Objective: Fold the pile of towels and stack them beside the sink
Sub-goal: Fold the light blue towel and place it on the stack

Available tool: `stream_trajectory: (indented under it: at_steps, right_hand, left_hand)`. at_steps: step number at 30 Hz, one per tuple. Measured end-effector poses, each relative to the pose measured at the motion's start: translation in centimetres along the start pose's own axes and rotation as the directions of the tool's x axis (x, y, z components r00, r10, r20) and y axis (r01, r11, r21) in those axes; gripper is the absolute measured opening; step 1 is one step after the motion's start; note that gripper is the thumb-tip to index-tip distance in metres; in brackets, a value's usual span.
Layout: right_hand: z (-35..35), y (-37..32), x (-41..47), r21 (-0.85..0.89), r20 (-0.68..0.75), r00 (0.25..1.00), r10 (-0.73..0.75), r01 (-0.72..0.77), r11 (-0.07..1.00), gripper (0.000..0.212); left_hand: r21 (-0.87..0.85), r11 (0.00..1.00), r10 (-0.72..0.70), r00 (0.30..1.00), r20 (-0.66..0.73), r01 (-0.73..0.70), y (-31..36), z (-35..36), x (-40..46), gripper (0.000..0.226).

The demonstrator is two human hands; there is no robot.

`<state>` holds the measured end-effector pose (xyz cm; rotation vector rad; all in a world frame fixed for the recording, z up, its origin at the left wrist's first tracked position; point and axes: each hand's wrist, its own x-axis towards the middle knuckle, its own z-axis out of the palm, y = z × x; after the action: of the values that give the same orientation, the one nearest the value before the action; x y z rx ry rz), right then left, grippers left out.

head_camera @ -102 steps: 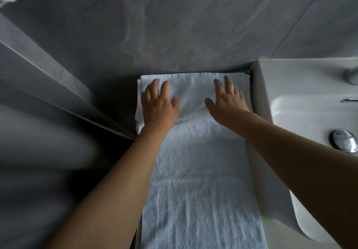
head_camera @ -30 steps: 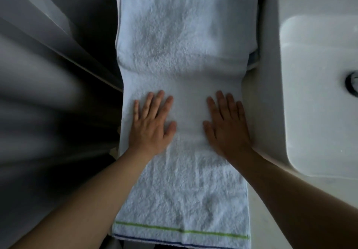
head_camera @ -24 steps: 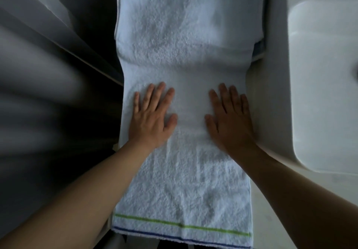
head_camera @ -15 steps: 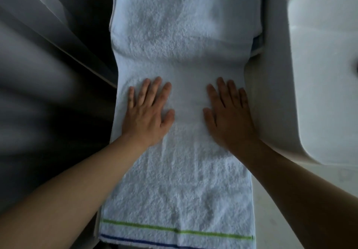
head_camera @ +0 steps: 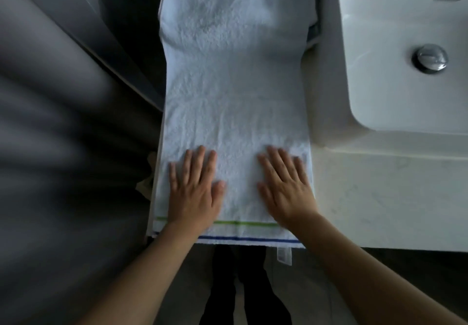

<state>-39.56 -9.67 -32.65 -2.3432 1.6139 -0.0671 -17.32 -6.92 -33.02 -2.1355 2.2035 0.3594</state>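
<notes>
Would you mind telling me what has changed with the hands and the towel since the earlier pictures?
Both flat hands slid along the towel toward the person: from its far end, past the middle, to just above the striped hem. The left hand and right hand stayed open, palms down, gripping nothing. The towel stays spread lengthwise beside the sink, not yet folded.

Left hand (head_camera: pixel 193 193), right hand (head_camera: pixel 285 188) flat on white towel (head_camera: pixel 233 91) beside sink (head_camera: pixel 395 76)

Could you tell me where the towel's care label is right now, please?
In the head view, the care label hangs off the white towel's near striped edge, just below the right hand, over the counter's front edge.
</notes>
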Motion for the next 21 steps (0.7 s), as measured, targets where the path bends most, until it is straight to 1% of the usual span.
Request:
stream_trajectory:
  at_steps: [2,4,6,8,9,10,12,13,14,16,18,20,21]
  right_hand:
    - [0.6,1.1,-0.9,-0.064,0.02,0.999,0.03,-0.028,0.998,0.063]
    - [0.6,1.9,-1.3,-0.077,0.022,0.996,0.092,-0.09,0.993,0.065]
    - [0.2,2.3,-2.0,-0.073,0.041,0.982,0.185,-0.182,0.981,0.066]
    - [-0.5,2.4,-2.7,-0.091,0.085,0.949,0.303,-0.295,0.951,0.067]
    - [-1.0,2.2,-3.0,-0.067,0.111,0.918,0.381,-0.376,0.924,0.07]
    - [-1.6,1.9,-3.5,-0.016,0.129,0.874,0.469,-0.471,0.882,0.075]
    - [-2.8,0.5,-4.4,0.117,0.102,0.777,0.621,-0.629,0.769,0.074]
    - [-3.2,-0.3,-4.9,0.165,0.091,0.735,0.672,-0.677,0.717,0.069]
    - [-3.4,-0.9,-5.4,0.202,0.115,0.695,0.71,-0.716,0.668,0.067]
    - [-3.5,-1.7,-6.0,0.267,0.251,0.624,0.74,-0.779,0.567,0.064]
    - [-3.7,-1.7,-6.0,0.243,0.422,0.553,0.719,-0.832,0.498,0.058]
    - [-4.0,-1.6,-6.0,0.191,0.522,0.502,0.689,-0.856,0.48,0.043]
    - [-4.1,-1.6,-6.1,0.177,0.542,0.503,0.674,-0.852,0.493,0.034]
  left_hand:
    - [0.007,1.0,-0.03,1.0,0.001,0.03,-0.9,0.5,-0.3,0.068]
    - [-0.006,0.996,-0.085,0.996,-0.032,0.085,-1.9,0.6,-0.5,0.069]
    - [-0.028,0.987,-0.162,0.986,-0.026,0.161,-3.0,0.5,-0.9,0.069]
    - [-0.064,0.962,-0.265,0.964,0.001,0.264,-3.5,-0.1,-1.4,0.067]
    - [-0.122,0.933,-0.338,0.941,0.029,0.339,-3.4,-0.5,-1.7,0.069]
    - [-0.207,0.881,-0.421,0.904,0.069,0.426,-3.2,-1.1,-2.0,0.072]
    - [-0.365,0.728,-0.562,0.81,0.167,0.58,-2.5,-2.0,-2.7,0.076]
    - [-0.397,0.662,-0.605,0.766,0.217,0.636,-2.3,-2.5,-3.1,0.075]
    - [-0.4,0.615,-0.635,0.727,0.26,0.68,-2.3,-2.9,-3.5,0.073]
    - [-0.365,0.55,-0.679,0.657,0.328,0.751,-2.4,-3.7,-4.3,0.067]
    - [-0.316,0.506,-0.709,0.595,0.378,0.803,-2.5,-4.1,-4.8,0.064]
    - [-0.293,0.481,-0.724,0.563,0.399,0.826,-2.1,-4.0,-5.2,0.063]
    - [-0.304,0.459,-0.729,0.549,0.409,0.835,-1.9,-3.9,-5.4,0.063]
